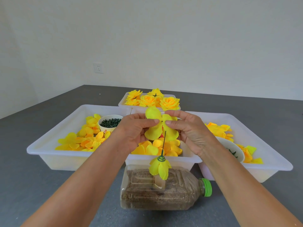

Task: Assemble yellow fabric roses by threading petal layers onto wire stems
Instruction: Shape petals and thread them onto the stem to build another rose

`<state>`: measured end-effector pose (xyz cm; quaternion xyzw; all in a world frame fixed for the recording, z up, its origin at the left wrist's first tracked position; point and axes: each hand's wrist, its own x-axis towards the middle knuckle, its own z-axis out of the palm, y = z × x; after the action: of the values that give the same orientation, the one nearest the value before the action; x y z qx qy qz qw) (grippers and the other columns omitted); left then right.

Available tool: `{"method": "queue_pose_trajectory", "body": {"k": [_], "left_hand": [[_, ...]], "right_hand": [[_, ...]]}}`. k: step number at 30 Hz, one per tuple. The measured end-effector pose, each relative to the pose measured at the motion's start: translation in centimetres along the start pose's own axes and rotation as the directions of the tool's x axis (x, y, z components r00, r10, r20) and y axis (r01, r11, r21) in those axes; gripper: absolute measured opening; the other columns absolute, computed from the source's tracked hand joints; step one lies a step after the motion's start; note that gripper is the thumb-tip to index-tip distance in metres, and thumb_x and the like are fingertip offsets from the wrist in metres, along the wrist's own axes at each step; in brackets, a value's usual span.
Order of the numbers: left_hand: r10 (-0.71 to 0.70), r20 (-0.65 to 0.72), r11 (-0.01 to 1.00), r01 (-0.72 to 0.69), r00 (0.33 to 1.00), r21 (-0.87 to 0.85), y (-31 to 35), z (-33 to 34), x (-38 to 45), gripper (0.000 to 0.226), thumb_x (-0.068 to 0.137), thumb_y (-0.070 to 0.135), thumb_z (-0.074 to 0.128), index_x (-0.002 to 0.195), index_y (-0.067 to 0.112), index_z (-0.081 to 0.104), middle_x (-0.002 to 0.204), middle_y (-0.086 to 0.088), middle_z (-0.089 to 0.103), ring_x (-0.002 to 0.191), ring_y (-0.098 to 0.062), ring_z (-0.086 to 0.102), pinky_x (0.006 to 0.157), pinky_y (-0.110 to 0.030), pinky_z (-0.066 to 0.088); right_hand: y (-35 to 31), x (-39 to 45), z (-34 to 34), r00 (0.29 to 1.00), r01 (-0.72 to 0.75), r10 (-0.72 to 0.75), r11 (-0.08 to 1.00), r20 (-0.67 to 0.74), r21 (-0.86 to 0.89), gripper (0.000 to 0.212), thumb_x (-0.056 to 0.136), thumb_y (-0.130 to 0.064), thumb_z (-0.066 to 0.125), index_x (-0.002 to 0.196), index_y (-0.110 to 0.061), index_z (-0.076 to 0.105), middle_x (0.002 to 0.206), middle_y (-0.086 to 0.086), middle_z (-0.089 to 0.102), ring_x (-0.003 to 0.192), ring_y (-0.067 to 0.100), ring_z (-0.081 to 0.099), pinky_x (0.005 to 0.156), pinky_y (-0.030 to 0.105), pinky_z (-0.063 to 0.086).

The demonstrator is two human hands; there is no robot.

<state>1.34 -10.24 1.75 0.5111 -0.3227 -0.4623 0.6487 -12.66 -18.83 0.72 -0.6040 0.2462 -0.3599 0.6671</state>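
A four-lobed yellow petal layer [159,124] is held spread just above the tip of the green wire stem [164,143], each grip pinching it beside its small centre hole: left hand [136,130] and right hand [188,128] clamped on opposite lobes. The stem stands in a sand-filled bottle [164,189] lying on the worktop, with a green calyx [161,158] and one drooping petal layer already on it. This looks like the threading step; next, the hole must be lined up over the stem tip and pushed down. Behind the stem sit trays of loose petals [157,149] and finished roses [152,99].
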Motion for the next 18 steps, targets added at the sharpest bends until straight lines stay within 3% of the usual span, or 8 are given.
{"method": "queue_pose_trajectory", "body": {"k": [5,8,15,18], "left_hand": [[0.038,0.005,0.999,-0.038,0.999,0.029,1.0,0.4,-0.4,0.025,0.079,-0.001,0.065,0.104,0.000,0.064,0.083,-0.012,0.068,0.063,-0.019,0.065,0.053,-0.025,0.054],[0.072,0.014,0.996,-0.073,0.997,0.045,2.2,0.8,-0.7,0.023,0.079,0.000,0.065,0.102,0.001,0.065,0.086,-0.012,0.067,0.069,-0.022,0.062,0.055,-0.025,0.055],[0.175,0.050,0.983,-0.177,0.983,0.040,4.7,1.6,-2.3,0.007,0.078,0.006,0.067,0.084,0.008,0.064,0.060,-0.001,0.067,0.045,-0.008,0.060,0.042,-0.018,0.047],[0.146,0.093,0.983,-0.154,0.985,0.096,4.3,1.6,-3.1,0.008,0.078,0.004,0.066,0.085,0.007,0.065,0.057,0.000,0.066,0.044,-0.009,0.059,0.041,-0.018,0.047]], "right_hand": [[-1.3,-0.4,0.4,0.999,0.034,-0.035,0.998,-0.014,-0.055,0.030,0.076,-0.003,0.069,0.101,-0.018,0.068,0.083,0.006,0.069,0.068,0.018,0.065,0.066,0.032,0.051],[-2.8,-0.9,1.0,0.997,0.074,-0.074,0.996,-0.002,-0.053,0.034,0.068,-0.008,0.072,0.101,-0.017,0.067,0.081,0.005,0.070,0.064,0.015,0.066,0.059,0.026,0.053],[-6.1,-2.4,2.3,0.992,0.122,-0.122,0.992,0.016,0.029,0.039,0.054,-0.015,0.070,0.093,-0.011,0.067,0.071,0.002,0.070,0.058,0.012,0.065,0.048,0.021,0.051],[-5.7,-3.2,2.1,0.997,0.070,-0.069,0.997,0.020,-0.041,0.040,0.053,-0.012,0.073,0.093,-0.014,0.068,0.077,0.007,0.069,0.064,0.016,0.064,0.058,0.027,0.054]]}}
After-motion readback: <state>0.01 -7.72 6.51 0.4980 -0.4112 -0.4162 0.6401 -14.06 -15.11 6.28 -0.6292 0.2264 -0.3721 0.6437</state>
